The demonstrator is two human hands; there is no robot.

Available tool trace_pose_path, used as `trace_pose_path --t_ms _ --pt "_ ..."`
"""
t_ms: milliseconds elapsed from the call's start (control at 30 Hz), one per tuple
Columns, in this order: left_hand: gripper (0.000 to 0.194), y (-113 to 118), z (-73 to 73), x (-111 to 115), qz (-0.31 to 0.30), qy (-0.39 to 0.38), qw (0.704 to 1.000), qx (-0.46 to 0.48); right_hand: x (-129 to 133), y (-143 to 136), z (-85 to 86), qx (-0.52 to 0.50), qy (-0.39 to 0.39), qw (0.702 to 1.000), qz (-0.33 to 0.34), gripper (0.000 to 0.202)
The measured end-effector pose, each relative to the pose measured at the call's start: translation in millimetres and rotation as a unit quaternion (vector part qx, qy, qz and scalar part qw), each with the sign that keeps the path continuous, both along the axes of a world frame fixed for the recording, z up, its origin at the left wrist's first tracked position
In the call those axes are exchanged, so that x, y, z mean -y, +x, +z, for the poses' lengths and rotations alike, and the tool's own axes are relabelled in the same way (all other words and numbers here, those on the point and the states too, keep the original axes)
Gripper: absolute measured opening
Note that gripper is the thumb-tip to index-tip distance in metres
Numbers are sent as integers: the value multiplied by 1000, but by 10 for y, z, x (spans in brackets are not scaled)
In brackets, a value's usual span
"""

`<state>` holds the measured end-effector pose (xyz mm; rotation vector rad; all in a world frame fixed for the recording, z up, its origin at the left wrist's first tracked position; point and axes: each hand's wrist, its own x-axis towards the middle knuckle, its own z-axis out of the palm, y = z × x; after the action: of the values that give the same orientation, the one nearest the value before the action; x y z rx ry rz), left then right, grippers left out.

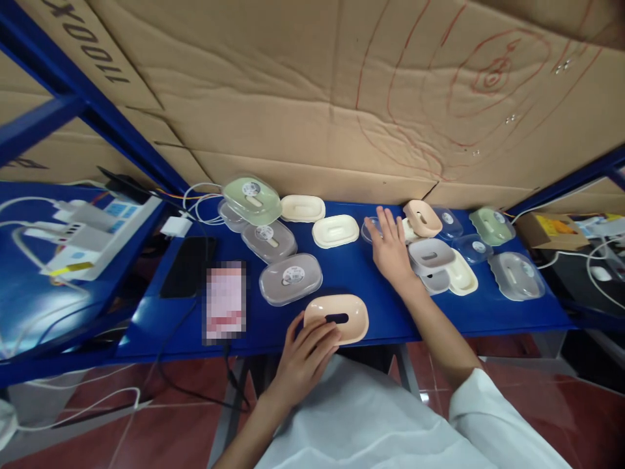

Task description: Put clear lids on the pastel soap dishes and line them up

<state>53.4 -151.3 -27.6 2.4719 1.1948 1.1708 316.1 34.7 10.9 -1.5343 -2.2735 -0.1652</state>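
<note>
Left hand (pixel 305 355): I see its fingers resting on the peach oval plastic soap dish (pixel 336 317) at the blue desk (pixel 415 312) front edge.
Right hand (pixel 390 251): spread flat, empty, beside one peach tilted dish (pixel 422 218).
Grey lidded boxes (pixel 290 279): two.

A stockroom: blue metal racking (pixel 88 107), cardboard sheets (pixel 312 85), many plastic soap boxes (pixel 290 279).

blue metal shelf (pixel 430 312) | cardboard back wall (pixel 312 98) | red tiled floor (pixel 161 436)
</note>
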Motion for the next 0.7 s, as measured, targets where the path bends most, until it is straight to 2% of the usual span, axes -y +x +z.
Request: trace_pose_path --t_ms 67,133,200,300,367,433,500,567,600,700 --pt "29 16 10 -12 0 7 1000 7 -110 -93 -19 16 -34 998 52 56" --pt "28 20 28 -10 8 18 1000 21 -76 -177 -61 25 -81 991 108 51" --pt "29 16 43 5 19 28 999 38 111 -179 -101 6 -117 982 146 49" --pt "29 37 45 16 25 37 997 64 602 -14 -116 -94 -159 965 188 47" --pt "28 93 41 -19 23 38 996 74 966 129 -103 -192 -184 949 170 46" --pt "27 175 51 -97 21 37 997 71 1259 226 -100 -281 -179 938 100 43" --pt "26 256 88 -200 21 45 997 65 1418 253 -130 -336 -145 930 30 41" --pt "25 308 147 -290 22 61 995 70 1427 224 -194 -345 -119 931 8 42" --pt "25 316 179 -319 24 70 994 76 1387 200 -232 -328 -115 938 20 44" --pt "25 277 253 -325 34 90 992 86 1209 134 -326 -224 -118 961 108 53"
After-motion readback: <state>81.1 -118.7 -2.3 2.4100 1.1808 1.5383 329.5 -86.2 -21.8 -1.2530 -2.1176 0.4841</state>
